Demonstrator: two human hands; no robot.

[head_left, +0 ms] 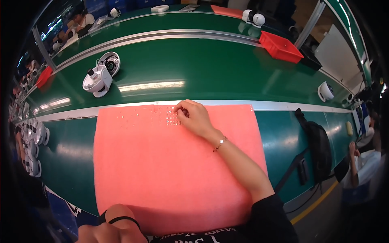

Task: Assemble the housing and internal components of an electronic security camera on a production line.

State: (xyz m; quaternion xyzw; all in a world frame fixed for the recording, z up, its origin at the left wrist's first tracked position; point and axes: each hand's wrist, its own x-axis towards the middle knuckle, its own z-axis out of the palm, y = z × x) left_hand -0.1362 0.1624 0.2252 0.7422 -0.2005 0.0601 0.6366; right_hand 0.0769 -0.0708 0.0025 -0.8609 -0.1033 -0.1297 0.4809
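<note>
A pink foam-like mat [170, 170] lies in front of me on the green workbench. Near its far edge, small round shiny pieces [167, 118] stand in tight rows, with fainter, more scattered ones to their left. My right hand [193, 116], a bracelet on its wrist, reaches over the right side of these rows. Its thumb and fingertips are pinched together right at the pieces; whatever they hold is too small to make out. At the mat's near left corner is my left hand [117, 214], beside a black strap. Its fingers are hidden.
Beyond the mat runs a green conveyor belt [162, 69] carrying an opened white camera-like device [97, 83]. A red tray [281, 46] sits at the far right. On the right, a black bag [318, 146] lies on the bench, with a seated person [364, 162] past it. White housings [34, 141] crowd the left.
</note>
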